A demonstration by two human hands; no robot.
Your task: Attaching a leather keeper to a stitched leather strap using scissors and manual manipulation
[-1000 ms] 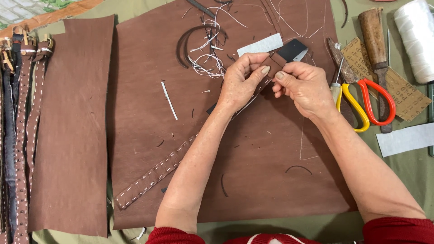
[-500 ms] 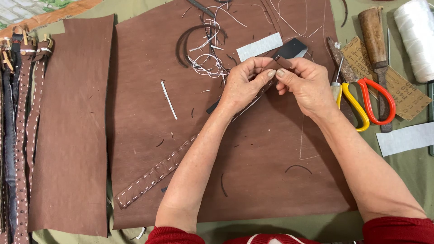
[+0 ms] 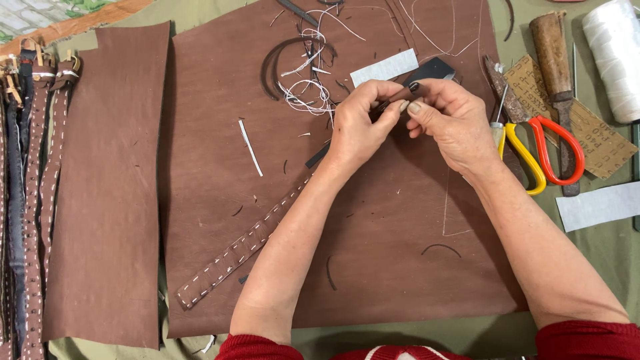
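Note:
My left hand and my right hand meet above a large brown leather sheet, both pinching the upper end of a long brown leather strap with white stitching along its edges. The strap runs from my fingers down to the lower left, under my left forearm. The end between my fingertips is mostly hidden. A tangle of white thread lies just left of my left hand. A dark flat block sits right behind my fingers.
A narrower brown leather piece lies at the left, with several stitched straps beside it. At the right are scissors with red and yellow handles, a wooden-handled tool, a spool of white thread and a white paper slip.
My hands have closed together on the strap end and my fingertips have shifted slightly. Nothing else has moved.

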